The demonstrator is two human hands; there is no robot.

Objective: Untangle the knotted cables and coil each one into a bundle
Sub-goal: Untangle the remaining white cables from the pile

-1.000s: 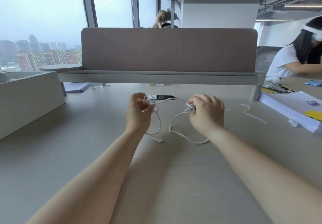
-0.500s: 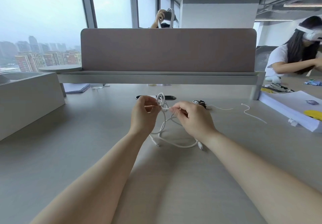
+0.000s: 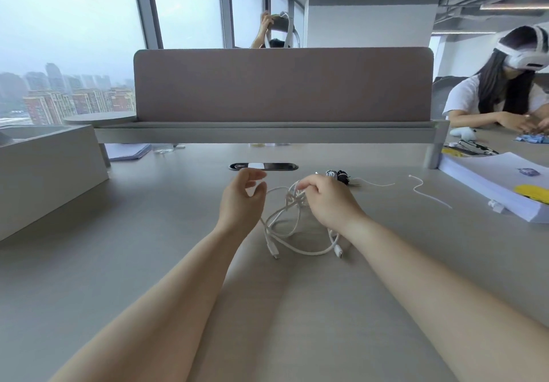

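A white cable [image 3: 292,227] lies in tangled loops on the grey desk [image 3: 148,248], both plugs resting near the front of the loops. My right hand [image 3: 328,203] pinches the knotted upper part of this cable and holds it just above the desk. My left hand [image 3: 242,200] hovers to the left of the knot with its fingers loosely spread and nothing in them. A small black and white cable bundle [image 3: 338,175] sits on the desk just behind my right hand.
Thin white ties [image 3: 427,191] lie to the right. A stack of white paper [image 3: 502,185] is at the right edge. A cable port [image 3: 263,166] sits in the desk ahead, below the brown divider [image 3: 282,84]. A grey box [image 3: 44,167] stands at left. A person sits at far right.
My left hand has let go of the white cable and opened. My right hand keeps its pinch on the knot, and the loops have settled lower on the desk.
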